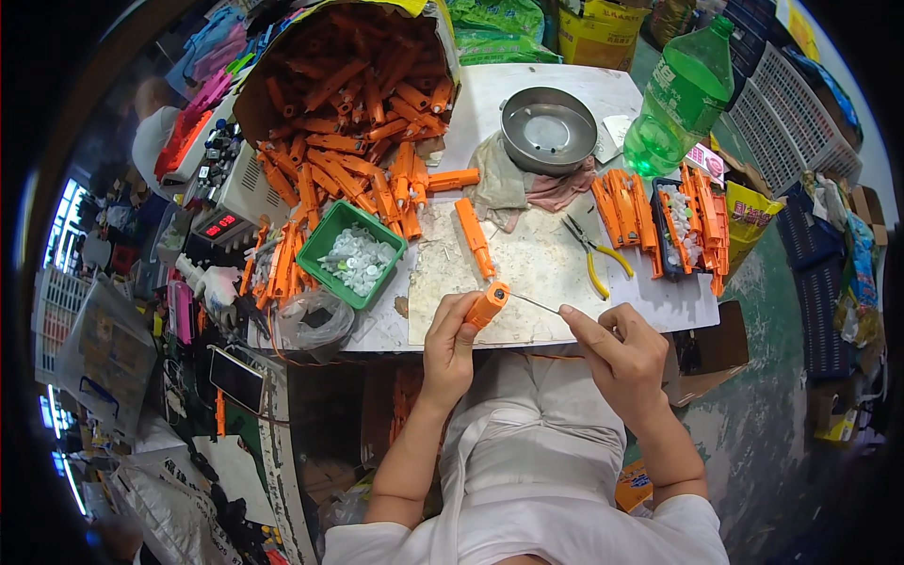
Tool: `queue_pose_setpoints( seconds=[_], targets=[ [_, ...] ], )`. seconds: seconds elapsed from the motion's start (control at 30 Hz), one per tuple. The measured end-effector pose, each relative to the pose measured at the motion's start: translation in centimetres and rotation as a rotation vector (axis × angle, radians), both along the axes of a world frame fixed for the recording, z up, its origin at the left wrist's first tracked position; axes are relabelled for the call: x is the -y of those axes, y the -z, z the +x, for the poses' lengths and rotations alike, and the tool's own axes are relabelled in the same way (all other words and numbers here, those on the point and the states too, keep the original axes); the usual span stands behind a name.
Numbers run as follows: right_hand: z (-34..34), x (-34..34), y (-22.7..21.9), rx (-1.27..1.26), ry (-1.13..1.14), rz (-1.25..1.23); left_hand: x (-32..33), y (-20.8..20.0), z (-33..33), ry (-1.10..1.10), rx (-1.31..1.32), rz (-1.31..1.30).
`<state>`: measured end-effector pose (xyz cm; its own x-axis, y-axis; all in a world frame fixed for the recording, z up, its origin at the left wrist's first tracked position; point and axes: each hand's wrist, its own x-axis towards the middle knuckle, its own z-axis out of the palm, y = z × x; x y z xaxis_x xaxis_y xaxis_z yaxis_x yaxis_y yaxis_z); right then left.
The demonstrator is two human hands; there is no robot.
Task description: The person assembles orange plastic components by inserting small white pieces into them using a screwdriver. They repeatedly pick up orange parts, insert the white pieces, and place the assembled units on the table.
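Note:
In my left hand (446, 353) is an orange plastic part (487, 306), fingers wrapped round it, its end with a dark round hole turned up. My right hand (623, 353) pinches a thin metal rod-like tool (534, 302); its tip reaches the end of the orange part. Whether the tip is inside the hole I cannot tell. Just beyond lies another orange part (473, 235) with a pale tip, on the stained board (438, 297). Pliers with yellow handles (591, 252) rest to the right. At the left, a green basket (350, 297) holds many small whitish plastic pieces.
A large heap of orange parts (372, 174) spills from a sack at the far left. Behind the board stand a metal bowl (549, 130), a rag (501, 184) and a green bottle (680, 99). More orange parts (625, 209) line the right edge beside a dark tray of white pieces (676, 226).

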<state>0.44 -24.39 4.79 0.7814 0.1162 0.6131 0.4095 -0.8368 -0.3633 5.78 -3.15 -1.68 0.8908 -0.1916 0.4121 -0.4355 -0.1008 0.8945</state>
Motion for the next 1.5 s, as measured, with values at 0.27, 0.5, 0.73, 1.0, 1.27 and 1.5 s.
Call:
queue_pose_setpoints(
  seconds=[0.27, 0.5, 0.73, 1.0, 1.27, 1.5],
  targets=[
    [-0.1, 0.1, 3.2, 0.067, -0.082, 0.032, -1.1, -1.6, 0.1, 0.069, 0.039, 0.164],
    [0.0, -0.6, 3.2, -0.372, -0.21, 0.669, -1.8, -2.5, 0.4, 0.077, 0.028, 0.238],
    [-0.3, -0.4, 3.4, -0.048, -0.059, 0.26, -0.8, -1.8, 0.3, 0.077, -0.021, 0.17],
    [-0.6, -0.3, 3.3, -0.038, -0.084, 0.163, -0.7, -1.1, 0.3, 0.091, -0.068, 0.116],
    [-0.6, -0.3, 3.4, -0.025, -0.089, 0.185, -0.9, -1.3, 0.4, 0.095, -0.077, 0.128],
    [-0.9, -0.1, 3.7, 0.094, -0.057, 0.032, -1.4, -2.1, 0.4, 0.082, 0.01, 0.268]
  ],
)
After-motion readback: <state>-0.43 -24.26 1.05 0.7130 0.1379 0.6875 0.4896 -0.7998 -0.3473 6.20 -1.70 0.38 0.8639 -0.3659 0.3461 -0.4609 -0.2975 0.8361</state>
